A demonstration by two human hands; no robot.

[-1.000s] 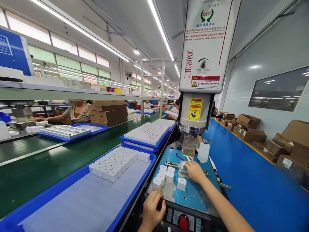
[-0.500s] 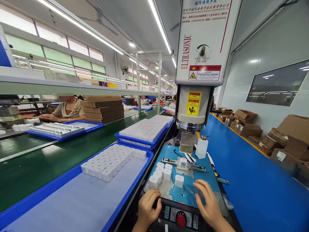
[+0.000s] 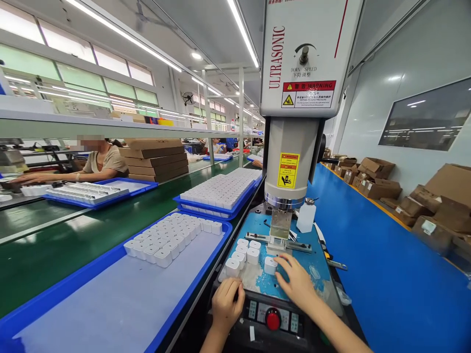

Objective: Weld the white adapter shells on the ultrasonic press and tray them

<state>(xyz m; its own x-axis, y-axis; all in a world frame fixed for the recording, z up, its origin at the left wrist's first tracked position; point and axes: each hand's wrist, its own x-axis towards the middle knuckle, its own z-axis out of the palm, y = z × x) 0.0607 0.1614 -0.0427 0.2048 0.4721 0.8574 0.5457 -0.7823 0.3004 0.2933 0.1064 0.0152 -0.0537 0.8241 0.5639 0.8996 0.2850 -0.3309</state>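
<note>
Right hand [image 3: 296, 283], fingers spread, touches the white cube [image 3: 270, 265] on the blue plate [image 3: 312, 255]. Left hand [image 3: 227, 305], curled, presses the control panel [image 3: 272, 318] left edge.

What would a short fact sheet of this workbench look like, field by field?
Machine: ultrasonic press, horn lowered onto the fixture
Left hand: resting at the control panel's left edge
Right hand: fingers touching a single white block
Beside it: cluster of white blocks on the blue plate
Panel: red button
Left of machine: blue tray with rows of white blocks
Behind: white bottle
</note>
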